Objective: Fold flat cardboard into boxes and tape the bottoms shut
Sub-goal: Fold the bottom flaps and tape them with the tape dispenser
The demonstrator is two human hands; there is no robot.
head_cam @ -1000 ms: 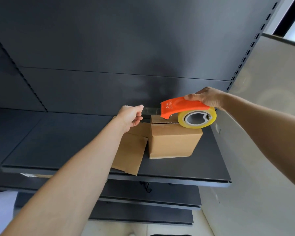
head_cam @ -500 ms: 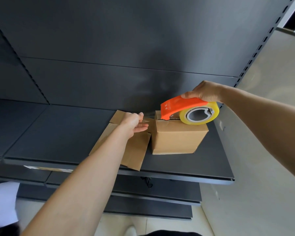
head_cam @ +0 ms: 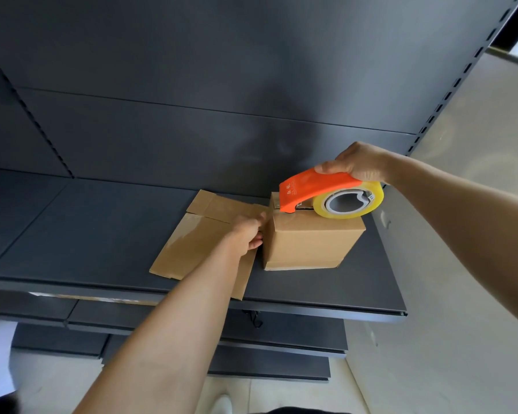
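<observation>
- Cardboard (head_cam: 192, 240) lay flat mid-way along the shelf (head_cam: 87, 234), one corner at its front edge.
- Left hand (head_cam: 247, 233) touched the left face of the box (head_cam: 308, 243); I could not tell whether it pinched anything.
- The box stood toward the shelf's right edge.
- Right hand (head_cam: 356, 162) gripped the dispenser (head_cam: 314, 189) on the box top.

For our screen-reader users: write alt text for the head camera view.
A person's right-hand grip holds an orange tape dispenser down on top of a folded cardboard box standing on a dark metal shelf. The left-hand grip rests against the box's left side, above flat cardboard lying beside it.
</observation>
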